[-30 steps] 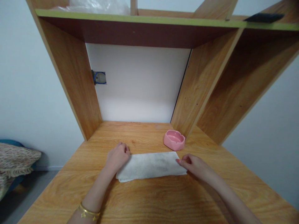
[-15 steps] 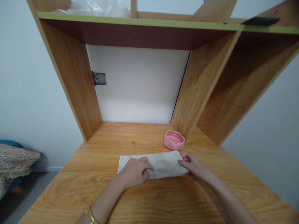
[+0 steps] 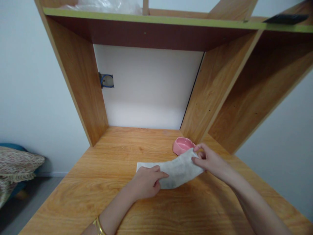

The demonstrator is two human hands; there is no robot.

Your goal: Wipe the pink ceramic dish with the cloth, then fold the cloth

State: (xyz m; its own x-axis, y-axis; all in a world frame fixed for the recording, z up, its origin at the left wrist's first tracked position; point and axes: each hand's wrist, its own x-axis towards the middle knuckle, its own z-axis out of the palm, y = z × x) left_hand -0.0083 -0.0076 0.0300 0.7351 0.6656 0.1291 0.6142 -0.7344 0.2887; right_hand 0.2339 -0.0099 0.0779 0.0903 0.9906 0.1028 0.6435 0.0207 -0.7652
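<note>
A folded whitish-grey cloth [image 3: 177, 171] lies across the wooden desktop, its right part lifted and bent upward. My right hand [image 3: 204, 156] pinches the raised right end between thumb and fingers. On the cloth's left part rests my left hand [image 3: 149, 182], index finger stretched out over the fabric and the other fingers loosely bent; a gold bracelet circles that wrist. Just behind the lifted end stands a pink faceted ashtray [image 3: 183, 145], partly covered by the cloth and close to my right fingers.
The desktop [image 3: 117, 143] runs back to a white panel [image 3: 149, 88] between wooden uprights. A shelf [image 3: 151, 21] crosses above, bearing clear plastic [image 3: 110, 6] and a dark flat object [image 3: 286, 19]. A wall box [image 3: 107, 81] is at left. A fringed cover [image 3: 19, 163] shows far left.
My right hand has raised the cloth's right end up and away, in front of the ashtray. The cloth and my left hand have shifted slightly right in view; the camera has moved a little too.
</note>
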